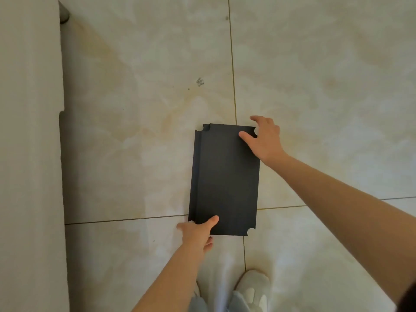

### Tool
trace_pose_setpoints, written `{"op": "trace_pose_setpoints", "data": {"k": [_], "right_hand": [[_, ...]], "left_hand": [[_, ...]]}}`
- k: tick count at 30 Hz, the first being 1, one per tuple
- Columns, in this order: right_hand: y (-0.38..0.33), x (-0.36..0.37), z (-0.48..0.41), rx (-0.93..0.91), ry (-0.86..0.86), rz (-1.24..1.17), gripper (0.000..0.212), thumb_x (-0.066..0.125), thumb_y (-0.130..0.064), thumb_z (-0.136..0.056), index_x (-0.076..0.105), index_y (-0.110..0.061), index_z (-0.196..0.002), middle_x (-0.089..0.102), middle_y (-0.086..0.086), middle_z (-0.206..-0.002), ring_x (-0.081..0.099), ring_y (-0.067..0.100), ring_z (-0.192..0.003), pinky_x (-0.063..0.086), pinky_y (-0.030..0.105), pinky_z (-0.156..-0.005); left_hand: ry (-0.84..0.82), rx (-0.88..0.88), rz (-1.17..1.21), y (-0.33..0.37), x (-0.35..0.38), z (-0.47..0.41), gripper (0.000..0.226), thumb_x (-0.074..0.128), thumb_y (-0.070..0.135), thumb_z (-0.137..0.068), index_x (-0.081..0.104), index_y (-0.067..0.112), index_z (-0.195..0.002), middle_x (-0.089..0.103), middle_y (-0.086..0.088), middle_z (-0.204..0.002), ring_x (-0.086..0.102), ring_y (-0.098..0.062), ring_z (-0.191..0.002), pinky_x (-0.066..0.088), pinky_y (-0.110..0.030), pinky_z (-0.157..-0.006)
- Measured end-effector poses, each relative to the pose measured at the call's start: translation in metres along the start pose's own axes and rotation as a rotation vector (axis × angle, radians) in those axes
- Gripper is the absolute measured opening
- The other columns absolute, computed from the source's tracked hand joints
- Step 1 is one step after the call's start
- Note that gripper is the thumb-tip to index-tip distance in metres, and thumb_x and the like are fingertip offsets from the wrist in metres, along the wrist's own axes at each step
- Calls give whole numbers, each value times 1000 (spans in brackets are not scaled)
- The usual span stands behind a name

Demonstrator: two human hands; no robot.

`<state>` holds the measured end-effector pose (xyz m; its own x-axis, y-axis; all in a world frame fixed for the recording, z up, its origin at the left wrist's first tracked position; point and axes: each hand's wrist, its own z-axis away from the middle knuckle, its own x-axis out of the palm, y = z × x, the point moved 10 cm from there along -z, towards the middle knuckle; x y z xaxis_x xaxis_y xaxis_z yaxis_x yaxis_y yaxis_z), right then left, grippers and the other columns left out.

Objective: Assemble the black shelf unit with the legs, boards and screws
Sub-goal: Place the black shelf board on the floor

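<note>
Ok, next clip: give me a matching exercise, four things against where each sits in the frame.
Things: 1 left hand; 2 right hand; 3 black board; 4 shoe.
Places: A board's far right corner; B bottom edge of view; C between both hands; D board's near left corner.
Pairs: 1-D; 2-A; 3-C; 4-B.

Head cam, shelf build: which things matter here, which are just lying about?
Job: black board, left hand gripping its near corner, right hand at its far corner.
Incidental: grey speck on the floor tiles, white shoe, pale panel at left.
</note>
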<state>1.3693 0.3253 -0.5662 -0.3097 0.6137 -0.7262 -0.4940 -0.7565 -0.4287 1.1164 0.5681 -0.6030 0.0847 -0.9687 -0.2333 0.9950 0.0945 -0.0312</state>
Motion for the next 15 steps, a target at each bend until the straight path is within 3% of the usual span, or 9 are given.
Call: {"op": "trace_pose_setpoints", "data": {"k": [3,6,10,15], "right_hand": [[46,2,38,238,83,-286,62,65,-34,-93,38,-12,-144,43,10,-142,43,29,-130,36,42,-110],[73,31,81,399,-32,-441,66,66,-34,-93,33,-11,-146,47,12,-136,52,27,-121,44,38,-103],[75,65,114,437,-153,-530,64,66,-31,-93,32,-14,-145,53,8,-133,57,24,-116,49,41,-102],[70,73,114,431,-158,-518,59,65,-24,-94,32,-16,-143,52,5,-137,55,25,-121,48,43,-103]], "left_hand": [[118,252,-321,36,-16,0,89,86,31,-79,26,10,-141,44,-16,-141,57,-35,-116,53,-44,-96],[130,440,-538,72,-15,7,81,82,36,-82,35,11,-143,39,-12,-141,53,-36,-123,51,-46,-101],[38,583,-535,103,1,14,78,81,23,-85,36,17,-149,48,-12,-145,53,-33,-128,48,-50,-107],[33,601,-517,111,7,11,77,80,19,-86,36,21,-149,49,-12,-143,55,-34,-126,48,-52,-107]]}}
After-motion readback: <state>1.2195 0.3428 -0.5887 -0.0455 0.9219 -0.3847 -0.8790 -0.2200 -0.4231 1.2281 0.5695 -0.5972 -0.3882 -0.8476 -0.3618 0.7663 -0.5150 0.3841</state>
